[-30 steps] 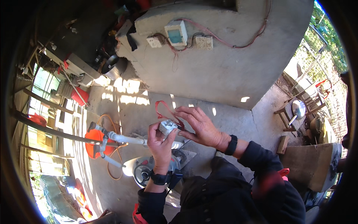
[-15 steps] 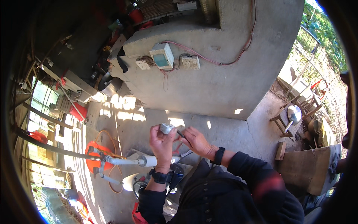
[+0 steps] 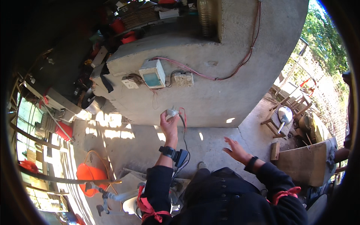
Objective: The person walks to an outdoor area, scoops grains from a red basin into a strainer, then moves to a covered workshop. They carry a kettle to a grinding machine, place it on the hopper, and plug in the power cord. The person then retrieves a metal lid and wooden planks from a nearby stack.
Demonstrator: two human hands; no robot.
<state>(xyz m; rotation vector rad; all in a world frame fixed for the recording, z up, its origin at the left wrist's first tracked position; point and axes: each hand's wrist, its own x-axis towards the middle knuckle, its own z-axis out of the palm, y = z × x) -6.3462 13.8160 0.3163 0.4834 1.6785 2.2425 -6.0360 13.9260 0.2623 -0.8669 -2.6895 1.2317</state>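
Concrete wall (image 3: 225, 86) with wall socket (image 3: 183, 78); left hand (image 3: 169, 123) raised, clamped on white plug (image 3: 172, 111), black cord (image 3: 184, 135) hanging. Right hand (image 3: 235, 150) spread, holding nothing.

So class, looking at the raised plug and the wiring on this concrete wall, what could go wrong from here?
1. The left hand lifts the small white plug toward the white wall socket beside loose pink wires; touching bare metal might give a shock.
2. The thin black cord hangs across the forearm and could snag.
3. The right hand is free, steadying nothing.
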